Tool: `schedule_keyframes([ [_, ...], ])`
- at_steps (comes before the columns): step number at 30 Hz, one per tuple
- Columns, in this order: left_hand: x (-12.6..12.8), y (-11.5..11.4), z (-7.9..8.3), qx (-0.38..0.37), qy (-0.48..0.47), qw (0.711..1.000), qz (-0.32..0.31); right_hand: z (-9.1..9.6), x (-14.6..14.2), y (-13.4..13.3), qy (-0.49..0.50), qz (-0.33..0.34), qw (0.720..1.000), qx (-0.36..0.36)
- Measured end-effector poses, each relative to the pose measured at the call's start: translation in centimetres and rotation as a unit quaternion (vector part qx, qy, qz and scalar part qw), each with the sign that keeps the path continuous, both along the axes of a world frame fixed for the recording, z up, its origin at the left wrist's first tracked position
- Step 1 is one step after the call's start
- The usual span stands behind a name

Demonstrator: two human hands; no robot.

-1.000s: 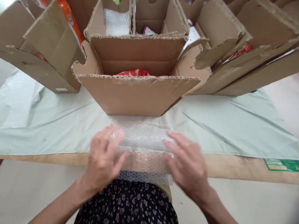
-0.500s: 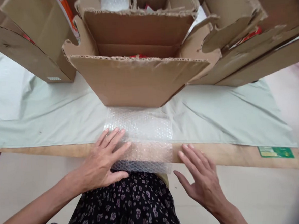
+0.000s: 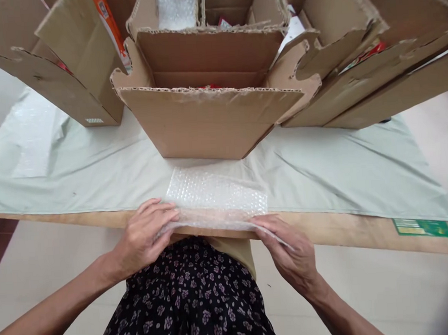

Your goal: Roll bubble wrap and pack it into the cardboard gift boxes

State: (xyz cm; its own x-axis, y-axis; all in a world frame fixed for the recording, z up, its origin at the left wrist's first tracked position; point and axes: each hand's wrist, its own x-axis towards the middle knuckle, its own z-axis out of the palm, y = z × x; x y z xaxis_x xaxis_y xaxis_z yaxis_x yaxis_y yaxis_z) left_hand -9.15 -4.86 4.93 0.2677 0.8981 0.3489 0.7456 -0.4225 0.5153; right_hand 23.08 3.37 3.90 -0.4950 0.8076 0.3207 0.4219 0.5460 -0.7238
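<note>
A clear sheet of bubble wrap lies across the front edge of the table, its near edge lifted. My left hand pinches that near edge at the left, fingers on top and thumb below. At the right end, my right hand grips the same edge between thumb and fingers, and a strip of the wrap runs over the hand. Just behind the sheet stands an open cardboard box, with something red showing low inside it.
More cardboard boxes stand at the left and right. Bubble wrap pieces lie at the far left on the pale green cloth. A green card rests on the wooden table edge at the right.
Both hands, flat and spread before, have closed on the near edge of the bubble wrap. That edge, which hung down over the table's front, is now raised.
</note>
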Motion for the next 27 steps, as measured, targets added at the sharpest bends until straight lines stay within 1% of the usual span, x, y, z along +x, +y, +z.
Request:
schedule_keyframes([
  [2, 0.3, 1.2, 1.0, -0.042, -0.058, 0.996, 0.055, 0.3, -0.1, 0.3, -0.014, -0.049, 0.999, -0.012],
  [4, 0.4, 2.5, 1.5, -0.092, -0.073, 0.987, 0.11, 0.0, -0.1, 0.8, -0.036, -0.087, 0.995, 0.009],
  [5, 0.4, 3.1, 1.6, -0.109, -0.068, 0.983, 0.132, -0.4, -0.1, 1.2, -0.051, -0.101, 0.993, 0.028],
  [7, 0.3, 4.2, 1.1, -0.122, -0.051, 0.979, 0.156, -1.4, 0.0, 1.9, -0.09, -0.122, 0.985, 0.079],
  [9, 0.3, 5.0, 0.2, -0.114, -0.014, 0.98, 0.162, -2.2, 0.3, 2.7, -0.142, -0.135, 0.972, 0.127],
  [11, 0.2, 5.2, -0.7, -0.084, 0.036, 0.982, 0.164, -2.7, 0.7, 3.5, -0.192, -0.144, 0.958, 0.155],
  [14, 0.0, 5.1, -1.3, -0.043, 0.109, 0.975, 0.19, -2.8, 1.5, 4.5, -0.239, -0.155, 0.943, 0.174],
  [17, -0.1, 4.8, -1.4, -0.036, 0.162, 0.963, 0.211, -2.8, 1.7, 5.3, -0.265, -0.145, 0.937, 0.173],
  [19, 0.1, 4.8, -1.5, -0.04, 0.164, 0.965, 0.203, -2.8, 1.4, 5.6, -0.261, -0.122, 0.94, 0.183],
  [21, 0.5, 4.9, -1.6, -0.049, 0.134, 0.972, 0.186, -2.6, 0.8, 5.7, -0.231, -0.095, 0.948, 0.196],
  [23, 0.9, 5.0, -1.4, -0.06, 0.092, 0.979, 0.171, -2.1, 0.4, 5.6, -0.184, -0.076, 0.962, 0.188],
  [25, 1.0, 5.2, -1.0, -0.061, 0.051, 0.983, 0.166, -1.3, 0.2, 5.2, -0.135, -0.066, 0.978, 0.143],
  [27, 0.7, 5.5, -0.4, -0.045, 0.024, 0.984, 0.169, -0.4, 0.2, 4.6, -0.096, -0.052, 0.991, 0.076],
])
